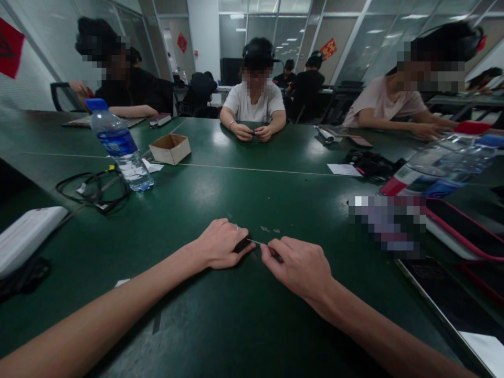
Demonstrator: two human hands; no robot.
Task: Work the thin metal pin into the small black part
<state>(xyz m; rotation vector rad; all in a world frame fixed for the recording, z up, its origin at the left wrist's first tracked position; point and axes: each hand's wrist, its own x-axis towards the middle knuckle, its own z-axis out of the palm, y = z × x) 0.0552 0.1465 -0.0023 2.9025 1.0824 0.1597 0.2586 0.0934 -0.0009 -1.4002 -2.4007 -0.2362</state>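
Note:
Near the middle of the green table (212, 315), my left hand (222, 244) is closed on a small black object (241, 243). To its right, my right hand (297, 260) pinches a thin metal tool (254, 241) with a dark handle, mostly covered by the fingers. The shaft points left, and its tip meets or nearly meets the edge of the black object. Small clear scraps (265, 229) lie on the table just beyond my hands.
At the left stand a water bottle (122, 147) and an open box (171, 149), near a coiled black cable (94, 191) and a white device (31, 236). Bottles (417, 163) and phones (449, 299) are at the right. A person (254, 100) sits opposite; others sit around.

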